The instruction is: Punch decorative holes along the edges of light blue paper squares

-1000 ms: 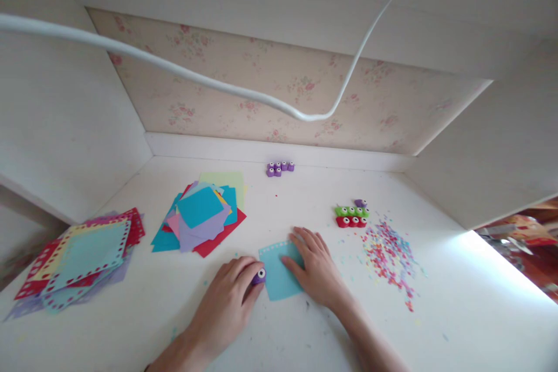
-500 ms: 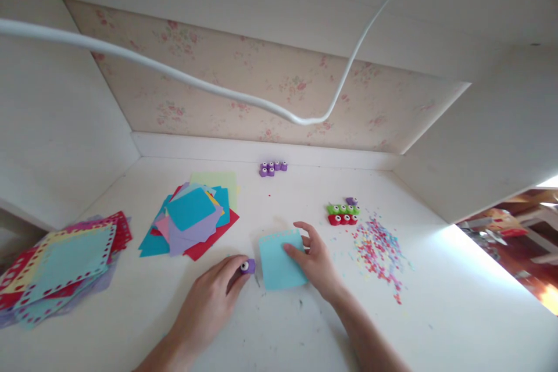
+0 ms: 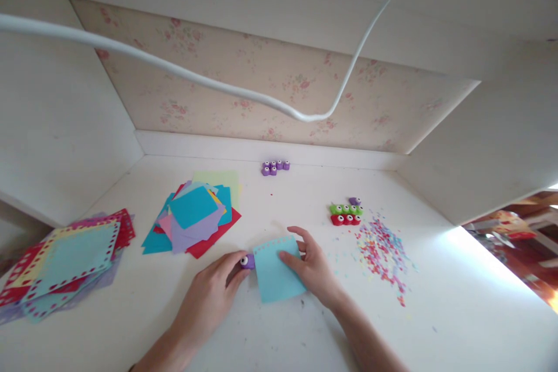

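My left hand [image 3: 213, 285] grips a small purple craft punch [image 3: 247, 262] with a white, dark-centred button, between thumb and fingers. Against the punch lies the left edge of a light blue paper sheet [image 3: 279, 273]; whether the edge is inside its slot I cannot tell. A row of punched holes runs along the sheet's far edge. My right hand [image 3: 311, 261] pinches the sheet at its right side, thumb on top and fingers partly hidden beneath.
Uncut coloured sheets [image 3: 194, 209] are piled at left centre, punched-edge sheets [image 3: 74, 261] at far left. Purple punches [image 3: 272, 168] stand near the back wall. Green and red punches [image 3: 346, 215] are at right, beside scattered confetti [image 3: 383, 253]. A white cable [image 3: 261, 99] crosses above.
The light blue sheet has moved left and tilted, its left edge now meeting the purple punch. My right hand has shifted left with it; my left hand has stayed about where it was.
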`<state>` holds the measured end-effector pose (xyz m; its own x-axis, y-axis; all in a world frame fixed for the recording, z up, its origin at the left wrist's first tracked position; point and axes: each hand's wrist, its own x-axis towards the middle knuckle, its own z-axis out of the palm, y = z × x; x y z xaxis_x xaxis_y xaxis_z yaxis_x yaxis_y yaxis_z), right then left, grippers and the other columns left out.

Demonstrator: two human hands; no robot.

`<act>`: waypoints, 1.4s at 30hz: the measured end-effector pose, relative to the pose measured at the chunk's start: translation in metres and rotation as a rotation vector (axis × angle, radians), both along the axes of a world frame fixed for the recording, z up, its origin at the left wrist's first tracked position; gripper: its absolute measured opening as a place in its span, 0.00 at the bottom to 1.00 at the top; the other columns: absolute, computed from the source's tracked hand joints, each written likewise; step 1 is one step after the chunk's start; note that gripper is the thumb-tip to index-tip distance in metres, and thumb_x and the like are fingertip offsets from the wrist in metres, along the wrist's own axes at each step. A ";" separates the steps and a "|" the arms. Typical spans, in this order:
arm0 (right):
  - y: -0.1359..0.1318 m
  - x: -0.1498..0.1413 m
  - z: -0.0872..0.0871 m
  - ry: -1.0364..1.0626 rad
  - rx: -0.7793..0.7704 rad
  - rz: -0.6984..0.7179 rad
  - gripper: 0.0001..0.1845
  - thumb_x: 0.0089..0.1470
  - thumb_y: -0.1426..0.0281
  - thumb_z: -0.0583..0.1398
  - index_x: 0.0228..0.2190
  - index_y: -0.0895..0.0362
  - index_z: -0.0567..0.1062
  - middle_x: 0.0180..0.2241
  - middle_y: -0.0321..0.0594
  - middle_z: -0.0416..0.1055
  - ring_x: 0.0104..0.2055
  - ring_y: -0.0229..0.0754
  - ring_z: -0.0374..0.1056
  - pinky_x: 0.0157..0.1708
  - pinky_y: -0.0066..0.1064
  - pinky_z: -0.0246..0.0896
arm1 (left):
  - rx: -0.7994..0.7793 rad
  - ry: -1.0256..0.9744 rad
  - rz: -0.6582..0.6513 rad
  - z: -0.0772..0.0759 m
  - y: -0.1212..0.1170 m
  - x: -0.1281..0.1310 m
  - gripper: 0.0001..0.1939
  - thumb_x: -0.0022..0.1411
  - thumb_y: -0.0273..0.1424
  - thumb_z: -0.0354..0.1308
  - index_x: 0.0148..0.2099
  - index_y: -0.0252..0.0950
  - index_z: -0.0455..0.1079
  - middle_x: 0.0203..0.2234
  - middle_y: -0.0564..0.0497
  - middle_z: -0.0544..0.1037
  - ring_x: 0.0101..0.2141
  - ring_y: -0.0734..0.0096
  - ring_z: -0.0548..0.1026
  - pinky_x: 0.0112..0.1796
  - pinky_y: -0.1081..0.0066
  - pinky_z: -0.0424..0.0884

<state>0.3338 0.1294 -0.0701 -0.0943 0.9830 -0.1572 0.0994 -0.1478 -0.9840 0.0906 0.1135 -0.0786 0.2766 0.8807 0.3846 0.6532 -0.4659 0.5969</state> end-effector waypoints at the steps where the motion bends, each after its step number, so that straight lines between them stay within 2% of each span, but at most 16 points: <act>1: 0.000 0.000 -0.001 -0.011 0.003 0.003 0.31 0.53 0.58 0.65 0.55 0.49 0.62 0.34 0.37 0.74 0.29 0.40 0.71 0.25 0.31 0.67 | -0.001 -0.003 0.004 0.000 0.000 0.000 0.12 0.67 0.33 0.55 0.52 0.43 0.67 0.43 0.52 0.80 0.41 0.67 0.80 0.41 0.70 0.78; 8: 0.000 0.001 -0.004 -0.093 -0.008 -0.046 0.31 0.52 0.57 0.66 0.54 0.49 0.63 0.33 0.36 0.74 0.29 0.41 0.71 0.26 0.31 0.67 | 0.024 -0.012 0.016 -0.002 0.001 -0.001 0.12 0.66 0.33 0.56 0.52 0.43 0.69 0.42 0.52 0.81 0.40 0.67 0.81 0.41 0.70 0.78; 16: 0.000 -0.002 0.002 -0.034 -0.056 -0.034 0.31 0.51 0.57 0.66 0.53 0.50 0.64 0.34 0.37 0.73 0.30 0.41 0.71 0.26 0.30 0.67 | 0.000 -0.003 0.002 -0.003 0.001 -0.001 0.12 0.67 0.33 0.56 0.52 0.43 0.68 0.43 0.52 0.80 0.41 0.67 0.80 0.41 0.70 0.77; 28: 0.001 -0.001 -0.003 -0.069 -0.057 -0.025 0.30 0.51 0.59 0.66 0.54 0.49 0.64 0.36 0.38 0.75 0.31 0.42 0.73 0.27 0.32 0.68 | -0.050 -0.030 -0.058 0.001 0.001 0.000 0.12 0.68 0.31 0.54 0.53 0.43 0.67 0.44 0.50 0.79 0.44 0.66 0.79 0.43 0.69 0.77; 42: -0.001 -0.001 -0.005 -0.073 -0.068 -0.062 0.30 0.51 0.58 0.66 0.53 0.50 0.64 0.36 0.38 0.74 0.32 0.43 0.73 0.27 0.32 0.67 | -0.028 -0.019 -0.039 0.002 0.001 0.000 0.12 0.68 0.32 0.54 0.53 0.43 0.67 0.45 0.51 0.79 0.43 0.66 0.79 0.43 0.70 0.77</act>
